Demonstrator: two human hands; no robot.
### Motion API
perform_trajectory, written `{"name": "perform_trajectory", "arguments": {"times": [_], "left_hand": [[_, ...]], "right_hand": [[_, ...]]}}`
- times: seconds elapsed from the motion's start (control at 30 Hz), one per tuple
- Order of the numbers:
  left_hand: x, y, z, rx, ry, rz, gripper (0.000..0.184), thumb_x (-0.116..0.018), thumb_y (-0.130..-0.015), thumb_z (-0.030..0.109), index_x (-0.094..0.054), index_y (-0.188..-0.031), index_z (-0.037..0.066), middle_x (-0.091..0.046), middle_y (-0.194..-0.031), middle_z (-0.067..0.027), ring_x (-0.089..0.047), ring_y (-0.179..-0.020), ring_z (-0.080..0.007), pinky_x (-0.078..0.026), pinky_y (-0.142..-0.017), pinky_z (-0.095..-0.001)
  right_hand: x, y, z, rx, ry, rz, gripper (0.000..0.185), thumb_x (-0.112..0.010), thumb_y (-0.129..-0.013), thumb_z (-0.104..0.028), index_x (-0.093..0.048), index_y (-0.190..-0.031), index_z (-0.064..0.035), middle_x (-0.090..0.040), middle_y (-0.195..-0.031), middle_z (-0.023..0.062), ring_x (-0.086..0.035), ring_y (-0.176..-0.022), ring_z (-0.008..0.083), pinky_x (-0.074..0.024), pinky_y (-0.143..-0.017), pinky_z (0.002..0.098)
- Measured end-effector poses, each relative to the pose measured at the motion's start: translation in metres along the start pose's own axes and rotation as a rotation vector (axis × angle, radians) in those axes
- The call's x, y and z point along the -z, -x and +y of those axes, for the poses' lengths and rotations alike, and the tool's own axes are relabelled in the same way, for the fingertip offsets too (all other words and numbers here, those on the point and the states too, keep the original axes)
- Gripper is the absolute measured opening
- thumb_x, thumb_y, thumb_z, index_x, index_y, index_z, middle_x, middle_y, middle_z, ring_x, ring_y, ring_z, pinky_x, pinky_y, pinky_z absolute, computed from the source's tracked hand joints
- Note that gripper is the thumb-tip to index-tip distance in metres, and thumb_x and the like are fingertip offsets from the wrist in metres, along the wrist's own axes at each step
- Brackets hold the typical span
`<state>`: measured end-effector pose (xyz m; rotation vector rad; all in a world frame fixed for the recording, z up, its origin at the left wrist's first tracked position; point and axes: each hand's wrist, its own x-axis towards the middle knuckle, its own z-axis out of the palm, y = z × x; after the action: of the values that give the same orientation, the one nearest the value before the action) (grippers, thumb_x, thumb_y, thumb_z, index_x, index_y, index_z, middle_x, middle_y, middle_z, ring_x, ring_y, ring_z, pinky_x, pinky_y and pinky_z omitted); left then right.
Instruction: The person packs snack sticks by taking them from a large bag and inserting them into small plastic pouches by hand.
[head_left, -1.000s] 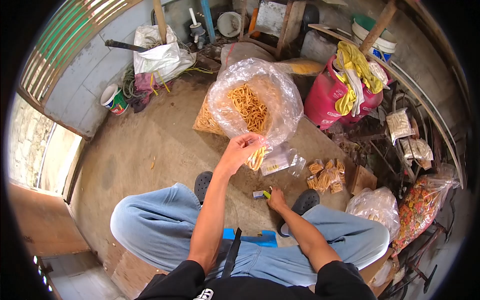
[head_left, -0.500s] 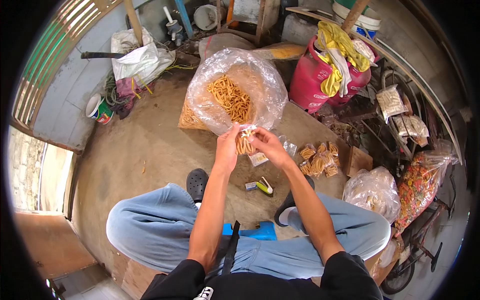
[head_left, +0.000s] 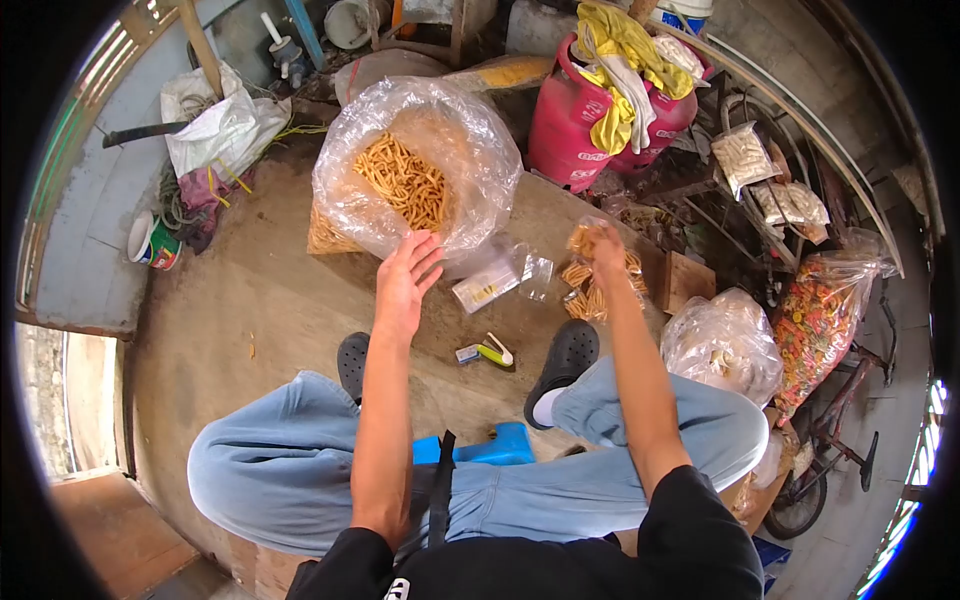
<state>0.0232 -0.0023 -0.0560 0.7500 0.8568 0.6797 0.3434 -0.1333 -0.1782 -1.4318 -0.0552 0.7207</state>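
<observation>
My left hand (head_left: pixel 404 285) is held palm up with its fingers stretched out and nothing in it, at the near rim of a large clear plastic bag (head_left: pixel 480 150). Brown stick snacks (head_left: pixel 402 182) fill the inside of that bag. To the right, the fingers of my right hand (head_left: pixel 609 258) close on a small bag of stick snacks (head_left: pixel 580 240) over a pile of similar filled bags (head_left: pixel 590 300). Between my hands lie a pack of clear plastic bags (head_left: pixel 487 286) and a loose clear bag (head_left: pixel 537 277) on the floor.
A green stapler (head_left: pixel 495 352) and a small blue-white box (head_left: pixel 468 354) lie before my feet. Pink gas cylinders (head_left: pixel 570 130) with yellow cloth stand behind. At right are a wooden block (head_left: pixel 688 278), a clear plastic bag (head_left: pixel 725 345) and a bag of colourful snacks (head_left: pixel 825 320).
My right hand has carried the small bag of stick snacks rightward to the pile. My left hand has let go of it and opened. The view has shifted to the right.
</observation>
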Motion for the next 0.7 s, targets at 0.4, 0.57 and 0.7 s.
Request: {"name": "perform_trajectory", "arguments": {"times": [0.4, 0.57, 0.7], "left_hand": [[0.007, -0.010, -0.012, 0.042, -0.076, 0.045, 0.040, -0.051, -0.095, 0.035, -0.053, -0.122, 0.005, -0.059, -0.119, -0.0060, -0.056, -0.110, -0.0182, -0.043, -0.092, -0.0334], [0.005, -0.011, -0.014, 0.061, -0.095, 0.070, 0.039, -0.051, -0.095, 0.034, -0.054, -0.122, 0.006, -0.061, -0.117, -0.0055, -0.057, -0.108, -0.0173, -0.044, -0.090, -0.0325], [0.008, -0.014, -0.014, 0.056, -0.095, 0.086, 0.039, -0.052, -0.095, 0.034, -0.054, -0.121, 0.006, -0.061, -0.116, -0.0048, -0.057, -0.106, -0.0166, -0.045, -0.088, -0.0312]], "right_hand": [[0.136, -0.043, 0.093, -0.154, 0.590, 0.438, 0.034, -0.060, -0.083, -0.001, -0.055, -0.116, -0.0046, -0.063, -0.095, 0.0122, -0.063, -0.081, 0.0206, -0.0518, -0.068, 0.0311], [0.158, -0.077, 0.132, -0.077, 0.582, 0.373, 0.027, -0.073, -0.080, -0.012, -0.062, -0.102, -0.0001, -0.064, -0.081, 0.0058, -0.059, -0.076, 0.0145, -0.0470, -0.066, 0.0269], [0.156, -0.083, 0.134, -0.080, 0.434, 0.364, 0.024, -0.071, -0.082, -0.009, -0.063, -0.102, 0.0001, -0.064, -0.083, 0.0054, -0.059, -0.077, 0.0140, -0.0466, -0.068, 0.0257]]}}
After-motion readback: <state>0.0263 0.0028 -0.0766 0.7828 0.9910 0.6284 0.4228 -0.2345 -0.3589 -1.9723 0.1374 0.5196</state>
